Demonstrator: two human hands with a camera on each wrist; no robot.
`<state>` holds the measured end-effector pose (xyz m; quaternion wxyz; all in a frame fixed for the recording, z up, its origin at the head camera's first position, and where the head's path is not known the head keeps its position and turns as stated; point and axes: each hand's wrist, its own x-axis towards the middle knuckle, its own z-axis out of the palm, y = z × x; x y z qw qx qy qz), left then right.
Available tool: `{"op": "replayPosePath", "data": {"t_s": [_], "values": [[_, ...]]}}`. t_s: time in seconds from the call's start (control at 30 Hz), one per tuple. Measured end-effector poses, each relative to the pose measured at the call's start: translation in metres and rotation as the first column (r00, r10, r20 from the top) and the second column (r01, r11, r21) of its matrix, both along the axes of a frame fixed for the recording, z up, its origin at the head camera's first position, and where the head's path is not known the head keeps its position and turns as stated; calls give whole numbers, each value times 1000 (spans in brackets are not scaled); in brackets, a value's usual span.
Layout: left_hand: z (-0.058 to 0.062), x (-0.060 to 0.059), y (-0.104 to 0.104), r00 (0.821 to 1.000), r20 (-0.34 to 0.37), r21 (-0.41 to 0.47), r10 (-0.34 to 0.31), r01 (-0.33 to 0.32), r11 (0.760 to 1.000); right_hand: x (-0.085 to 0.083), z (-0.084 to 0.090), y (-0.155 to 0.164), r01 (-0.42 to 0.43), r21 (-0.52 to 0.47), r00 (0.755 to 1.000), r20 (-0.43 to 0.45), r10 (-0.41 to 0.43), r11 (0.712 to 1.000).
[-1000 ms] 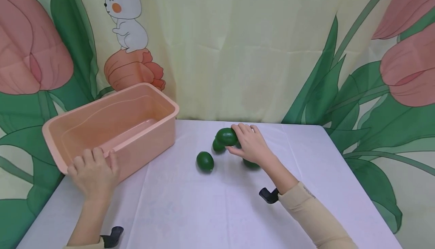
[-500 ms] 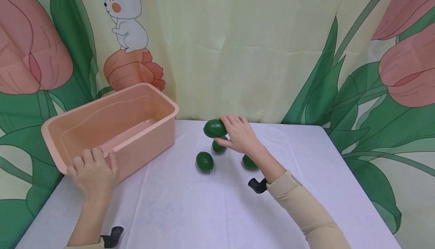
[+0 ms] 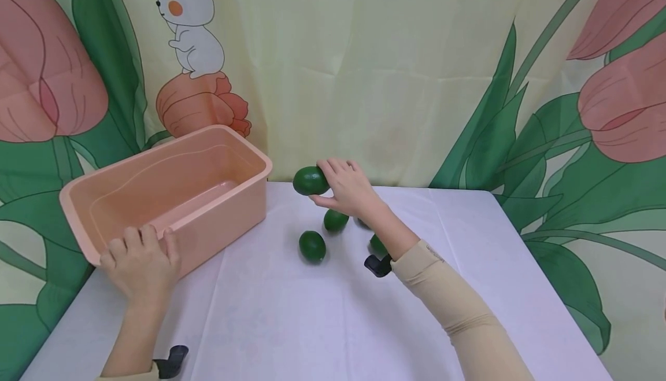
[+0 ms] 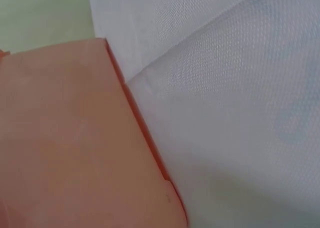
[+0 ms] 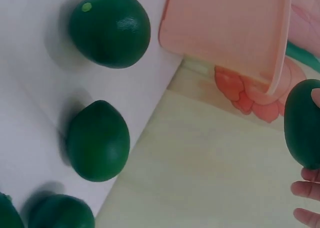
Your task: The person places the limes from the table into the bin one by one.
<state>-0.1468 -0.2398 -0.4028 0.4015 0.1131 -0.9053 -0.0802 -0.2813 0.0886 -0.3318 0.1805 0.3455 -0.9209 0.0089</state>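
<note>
Dark green and glossy, an oval lime-shaped fruit sat in the right hand, whose fingers curled over its top while the thumb pressed from below, lifted clear of the white cloth-covered counter near its far edge. The right wrist view showed the same held fruit at the right of the picture, with fingertips just below it. Three more round green fruits lay on the counter: one nearest the person, one just beyond it, and one partly hidden behind the right forearm in its beige sleeve. To the left stood a peach-pink rectangular plastic tub, and the left hand rested on its near rim with the fingers bent over the edge, gripping it. The left wrist view showed only the tub's outer wall meeting the cloth. Behind the counter hung a backdrop printed with tulips and a white rabbit.
</note>
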Motion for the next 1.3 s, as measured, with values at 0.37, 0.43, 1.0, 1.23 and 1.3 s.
{"op": "replayPosePath", "data": {"t_s": [0.37, 0.43, 1.0, 1.23, 1.3], "values": [[1, 1, 2, 999, 49, 45, -2, 0, 999, -9, 8, -34, -32, 38, 999, -7, 32, 999], [1, 2, 2, 999, 54, 49, 5, -7, 999, -11, 9, -41, -41, 39, 999, -1, 41, 998], [-4, -4, 0, 997, -72, -6, -2, 2, 1000, -24, 20, -81, -16, 59, 1000, 19, 15, 998], [-4, -4, 0, 996, -87, -13, 4, -6, 1000, -30, 24, -99, 5, 73, 998, 66, -10, 997], [-3, -4, 0, 996, -94, -8, 2, -2, 1000, -30, 25, -104, 6, 76, 997, 72, -11, 997]]}}
